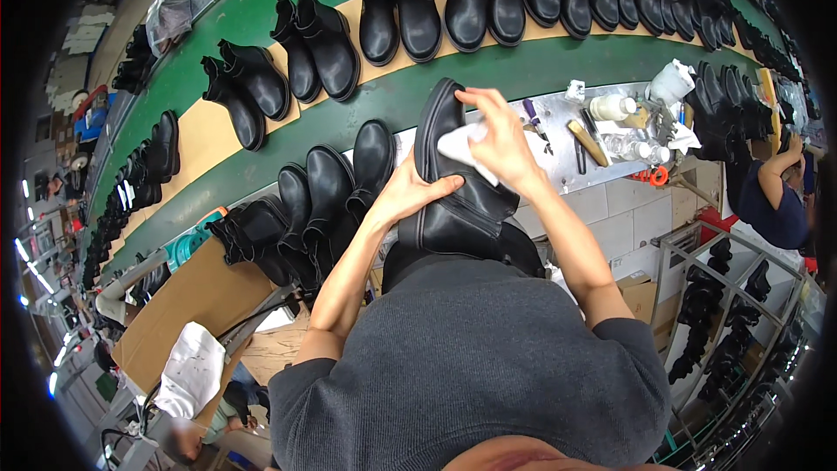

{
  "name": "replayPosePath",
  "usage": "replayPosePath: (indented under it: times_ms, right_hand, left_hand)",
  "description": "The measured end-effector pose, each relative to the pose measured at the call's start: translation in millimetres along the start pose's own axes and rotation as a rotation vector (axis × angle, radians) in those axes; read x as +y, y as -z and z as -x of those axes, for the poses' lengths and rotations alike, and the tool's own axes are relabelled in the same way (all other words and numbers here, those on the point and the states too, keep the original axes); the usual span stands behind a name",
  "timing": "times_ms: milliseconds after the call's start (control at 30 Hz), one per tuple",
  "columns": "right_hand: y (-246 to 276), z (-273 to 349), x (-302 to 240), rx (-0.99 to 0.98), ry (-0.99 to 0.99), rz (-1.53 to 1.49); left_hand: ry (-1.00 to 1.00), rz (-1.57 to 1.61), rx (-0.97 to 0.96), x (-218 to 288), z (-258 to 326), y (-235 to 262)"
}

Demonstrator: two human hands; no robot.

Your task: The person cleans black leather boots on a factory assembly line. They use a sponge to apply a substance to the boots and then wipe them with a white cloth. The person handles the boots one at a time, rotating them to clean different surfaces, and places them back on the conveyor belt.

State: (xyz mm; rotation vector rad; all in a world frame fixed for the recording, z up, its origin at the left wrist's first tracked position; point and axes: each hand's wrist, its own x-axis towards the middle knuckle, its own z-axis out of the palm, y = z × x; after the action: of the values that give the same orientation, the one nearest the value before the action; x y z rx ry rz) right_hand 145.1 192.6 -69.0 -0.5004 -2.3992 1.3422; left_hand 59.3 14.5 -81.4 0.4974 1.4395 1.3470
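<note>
Left hand and right hand are both on a black boot, held in front of the person's chest with its toe toward twelve o'clock. The left hand clasps it from eight o'clock, thumb laid across the upper; its other fingers are mostly hidden. The right hand, at three o'clock, pinches a white cloth against the boot's side, one fingertip reaching the toe.

From the held boot, a long row of paired boots stands on a green counter from ten to two o'clock. More boots stand near the left hand, toward nine. At three o'clock a metal ledge carries bottles, a wooden-handled tool and a purple-handled tool. Farther that way is another person in a dark top. A rack of footwear stands at four; at eight lie cardboard and a stained white rag.
</note>
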Motion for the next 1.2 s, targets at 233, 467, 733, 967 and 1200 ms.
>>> replayPosePath:
  times_ms: [233,467,733,967,1200]
  right_hand:
    - [-1.8,17.7,-6.1,0.034,-0.048,-0.098]
    - [8.0,-33.8,40.4,0.161,-0.169,-0.340]
    - [90.8,26.0,130.3,0.296,-0.409,0.547]
    - [38.6,25.9,70.9,-0.042,-0.253,-0.091]
    - [-45.1,35.3,21.1,-0.204,-0.471,-0.823]
  left_hand:
    - [0.002,0.056,-0.050,-2.2,2.2,-2.5]
    - [0.120,0.459,-0.059,-36.3,-2.2,-0.6]
    - [-0.060,0.860,0.044,6.7,1.8,-7.7]
    - [-0.141,0.782,0.175,-12.6,11.5,0.9]
    - [-0.069,0.562,0.259,-19.9,4.4,1.8]
